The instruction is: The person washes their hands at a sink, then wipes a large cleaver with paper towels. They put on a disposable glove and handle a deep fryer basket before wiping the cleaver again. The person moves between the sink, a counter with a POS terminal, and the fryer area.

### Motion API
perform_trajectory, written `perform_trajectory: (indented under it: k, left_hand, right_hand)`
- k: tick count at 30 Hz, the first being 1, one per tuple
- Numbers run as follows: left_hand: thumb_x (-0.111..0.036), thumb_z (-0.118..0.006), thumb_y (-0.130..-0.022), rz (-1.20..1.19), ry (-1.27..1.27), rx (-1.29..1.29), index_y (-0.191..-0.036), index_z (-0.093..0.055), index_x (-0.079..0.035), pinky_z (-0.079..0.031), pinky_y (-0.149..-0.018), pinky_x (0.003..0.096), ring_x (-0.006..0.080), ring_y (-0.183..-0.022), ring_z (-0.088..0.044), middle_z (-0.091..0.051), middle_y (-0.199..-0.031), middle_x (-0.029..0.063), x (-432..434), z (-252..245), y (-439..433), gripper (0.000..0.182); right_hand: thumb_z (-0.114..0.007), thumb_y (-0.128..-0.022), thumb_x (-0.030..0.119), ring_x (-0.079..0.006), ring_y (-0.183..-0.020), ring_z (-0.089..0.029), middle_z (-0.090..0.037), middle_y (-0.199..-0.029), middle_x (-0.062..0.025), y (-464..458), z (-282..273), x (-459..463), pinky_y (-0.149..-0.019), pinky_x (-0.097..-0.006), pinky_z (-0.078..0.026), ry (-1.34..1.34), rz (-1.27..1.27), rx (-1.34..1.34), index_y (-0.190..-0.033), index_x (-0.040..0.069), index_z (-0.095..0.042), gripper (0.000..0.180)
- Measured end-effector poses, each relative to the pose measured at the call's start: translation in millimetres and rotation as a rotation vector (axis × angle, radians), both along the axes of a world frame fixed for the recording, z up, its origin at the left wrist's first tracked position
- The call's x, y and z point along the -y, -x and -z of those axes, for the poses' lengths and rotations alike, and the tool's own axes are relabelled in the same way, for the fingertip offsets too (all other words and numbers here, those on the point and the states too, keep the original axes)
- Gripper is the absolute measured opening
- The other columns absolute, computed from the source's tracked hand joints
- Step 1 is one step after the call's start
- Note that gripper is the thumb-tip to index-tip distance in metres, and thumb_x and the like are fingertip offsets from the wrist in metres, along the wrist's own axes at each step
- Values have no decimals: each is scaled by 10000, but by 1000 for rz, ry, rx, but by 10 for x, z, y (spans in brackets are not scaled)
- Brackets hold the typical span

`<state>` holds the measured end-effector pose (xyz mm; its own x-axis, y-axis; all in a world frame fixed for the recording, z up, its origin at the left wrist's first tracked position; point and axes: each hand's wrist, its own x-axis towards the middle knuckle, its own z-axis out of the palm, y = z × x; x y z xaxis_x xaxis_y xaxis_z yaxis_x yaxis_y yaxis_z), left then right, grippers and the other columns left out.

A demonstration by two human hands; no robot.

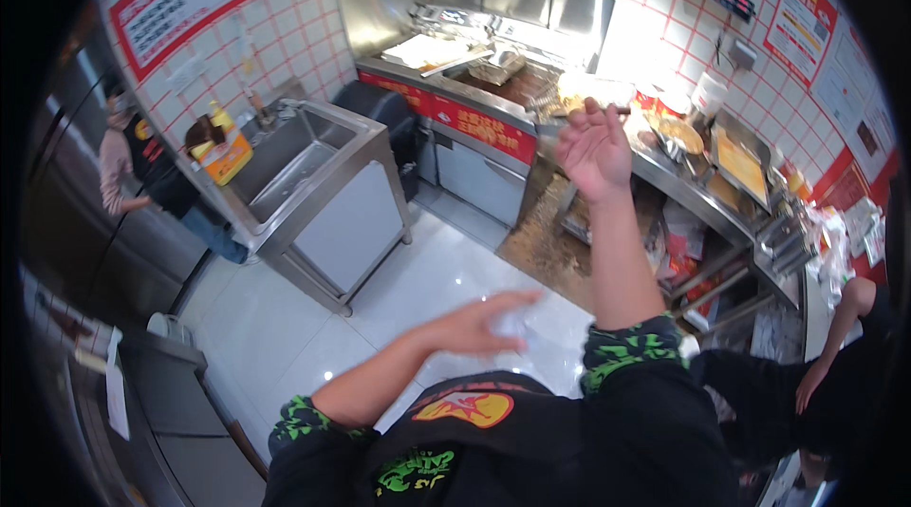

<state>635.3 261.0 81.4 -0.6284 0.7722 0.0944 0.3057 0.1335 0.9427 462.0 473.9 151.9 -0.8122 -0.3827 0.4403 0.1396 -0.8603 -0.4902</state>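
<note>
My left hand (473,325) is in front of my black apron (491,386), blurred by movement, with thumb and fingers apart. A pale patch shows between them; whether it is a held thing or the floor behind cannot be told. My right hand (594,154) is raised, palm visible and fingers spread and slightly curled. Beyond its fingertips are a metal worktop and fried food (573,90) under a bright light. A short brown bar (620,110), perhaps a handle, appears beside the fingers; contact is unclear. A wire fryer basket (498,65) rests over the deep fryer (462,90).
A steel sink (299,165) with a yellow-orange jug (224,151) stands left, beside a black bin (377,108). One person (160,158) stands at far left, another (833,379) close on my right. Metal trays (740,158) line the right counter. The tiled floor (341,336) looks shiny.
</note>
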Motion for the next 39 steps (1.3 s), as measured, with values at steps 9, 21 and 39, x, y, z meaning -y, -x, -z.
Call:
perform_trajectory:
  k: [9,21,39]
  left_hand:
    - [-160,-558,-857,-89,-743,862,-1341,-316,-74,-441,-896,323,193,-1139,-474,-456,-1270,121,256,-30,1831,548]
    - [154,-406,-750,-174,-241,307,-1417,-163,-89,-406,-893,263,157,-1227,-360,-232,-1440,97,-1292,345,3274,750]
    - [-10,-507,-848,122,-335,485,-1440,-67,-119,-436,-868,291,258,-1361,-174,-84,-1485,187,-2940,537,5233,746]
  right_hand:
    - [-565,-888,214,-114,-925,-553,-527,-1120,-57,-84,579,106,-779,-260,-450,-1279,418,-49,-1201,50,-467,366]
    - [-673,-787,114,-141,-998,-552,-548,-1131,-65,1057,1298,-859,-794,-278,-457,-1188,480,-14,-1246,54,-457,511]
    - [-642,-775,56,-193,-873,-627,-651,-957,-126,2561,1479,-2449,-762,-289,-479,-1426,844,176,-980,0,-635,212]
